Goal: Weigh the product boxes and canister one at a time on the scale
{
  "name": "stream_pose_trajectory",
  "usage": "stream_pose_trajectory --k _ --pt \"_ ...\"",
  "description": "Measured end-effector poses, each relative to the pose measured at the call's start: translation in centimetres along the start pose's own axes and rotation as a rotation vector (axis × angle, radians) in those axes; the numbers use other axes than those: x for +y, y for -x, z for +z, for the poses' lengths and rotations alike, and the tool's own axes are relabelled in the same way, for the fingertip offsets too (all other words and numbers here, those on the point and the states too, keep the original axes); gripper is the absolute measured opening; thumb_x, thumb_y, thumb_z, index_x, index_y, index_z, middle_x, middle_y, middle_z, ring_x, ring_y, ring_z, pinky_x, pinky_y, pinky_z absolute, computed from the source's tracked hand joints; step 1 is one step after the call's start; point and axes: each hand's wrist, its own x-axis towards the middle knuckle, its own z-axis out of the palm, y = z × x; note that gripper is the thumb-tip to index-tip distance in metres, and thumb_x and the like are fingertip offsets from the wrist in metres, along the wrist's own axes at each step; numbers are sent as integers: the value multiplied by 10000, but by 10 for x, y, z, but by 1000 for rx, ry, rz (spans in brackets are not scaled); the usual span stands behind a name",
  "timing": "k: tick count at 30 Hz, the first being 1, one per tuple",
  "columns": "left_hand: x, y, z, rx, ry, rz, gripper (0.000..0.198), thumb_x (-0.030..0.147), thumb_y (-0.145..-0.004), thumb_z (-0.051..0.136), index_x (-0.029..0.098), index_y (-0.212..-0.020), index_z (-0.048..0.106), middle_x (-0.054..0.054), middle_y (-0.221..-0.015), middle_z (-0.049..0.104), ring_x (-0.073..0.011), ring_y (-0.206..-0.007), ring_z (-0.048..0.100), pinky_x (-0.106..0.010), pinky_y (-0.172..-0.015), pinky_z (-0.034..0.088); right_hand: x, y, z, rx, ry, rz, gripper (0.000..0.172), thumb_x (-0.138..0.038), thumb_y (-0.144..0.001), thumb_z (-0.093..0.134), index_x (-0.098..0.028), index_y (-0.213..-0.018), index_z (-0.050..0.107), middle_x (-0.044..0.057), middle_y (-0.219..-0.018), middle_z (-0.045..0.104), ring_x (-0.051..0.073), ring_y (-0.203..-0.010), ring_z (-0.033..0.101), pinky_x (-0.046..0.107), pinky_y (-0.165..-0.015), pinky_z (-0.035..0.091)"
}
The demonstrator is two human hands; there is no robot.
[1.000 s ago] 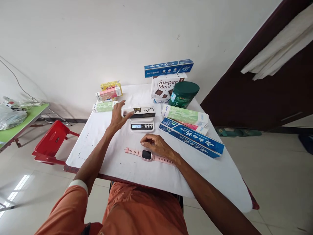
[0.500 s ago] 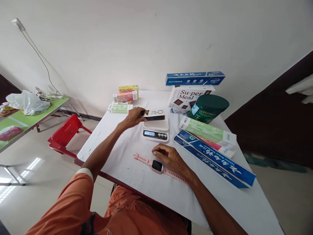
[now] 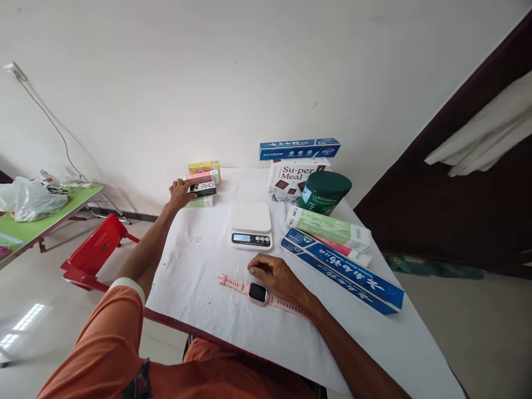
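My left hand (image 3: 180, 194) is closed on one end of a small black-and-white box (image 3: 203, 189) at the back left of the table. That box is just above a green-and-white box (image 3: 202, 202) and in front of a pink box (image 3: 203, 177); whether it rests on the green one I cannot tell. On the table's near side, my right hand (image 3: 279, 277) lies loosely curled with nothing in it, thumb apart from the fingers. It is beside a pink smartwatch (image 3: 258, 293) with its strap spread out. A white kitchen scale (image 3: 251, 217) with a lit display stands bare between the hands.
Right of the scale are a dark green tub (image 3: 326, 191), a Su-per Meal box (image 3: 280, 174) topped by a blue toothpaste box (image 3: 299, 149), and more long boxes (image 3: 341, 266). A yellow box (image 3: 203, 166) stands by the wall. A red chair (image 3: 97, 249) is left of the table.
My left hand has carried the black-and-white box off the scale, leftward to the small boxes. The scale's reading has changed. My right hand stays by the smartwatch. The view has shifted.
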Motion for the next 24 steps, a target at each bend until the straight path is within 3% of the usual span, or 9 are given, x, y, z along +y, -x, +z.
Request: stream_pose_trajectory --k 4,8,11,15,18,21,24 --pt "10 5 -2 2 -46 5 469 280 -906 647 291 -1374 605 -141 -1358 532 -364 -1321 458 -523 -1113 364 -2 0 0 10 -8 -9 153 -309 -912 639 -192 -858 720 39 -859 730 194 -793 644 319 -740 486" --pt "50 16 0 89 -46 61 523 348 -925 654 213 -1420 552 -193 -1404 510 -402 -1349 464 -551 -1102 399 -1 -1 0 11 -21 -14 117 -274 -888 656 -190 -850 727 27 -854 723 176 -770 623 302 -716 463" --pt "108 33 5 94 63 287 604 356 -917 698 185 -1461 498 -202 -1407 536 -386 -1344 502 -544 -1088 437 0 -1 -1 15 -29 -25 99 -252 -877 661 -189 -840 728 17 -837 716 164 -750 606 294 -705 450" --pt "210 74 13 -155 204 789 558 342 -922 728 182 -1424 544 -157 -1379 601 -299 -1228 608 -475 -1056 490 -1 -2 0 18 -42 -39 89 -242 -873 661 -188 -822 711 9 -820 706 158 -737 596 286 -691 441" --pt "277 108 21 -298 163 1045 455 322 -936 723 151 -1340 605 -164 -1350 627 -289 -1223 617 -428 -1018 492 3 -1 1 8 -42 -12 89 -244 -872 662 -196 -800 680 6 -792 701 176 -750 615 293 -693 462" --pt "319 131 34 -404 80 1178 437 322 -941 713 125 -1317 608 -160 -1315 644 -289 -1221 613 -400 -987 478 14 1 3 38 27 29 83 -294 -881 690 -215 -900 705 29 -830 735 234 -831 665 336 -744 514" --pt "334 140 49 -396 -21 1191 433 303 -928 710 95 -1294 607 -183 -1307 635 -317 -1224 593 -408 -956 457 27 1 4 45 68 45 269 -385 -896 707 -235 -1119 720 72 -965 781 300 -957 710 399 -824 559"
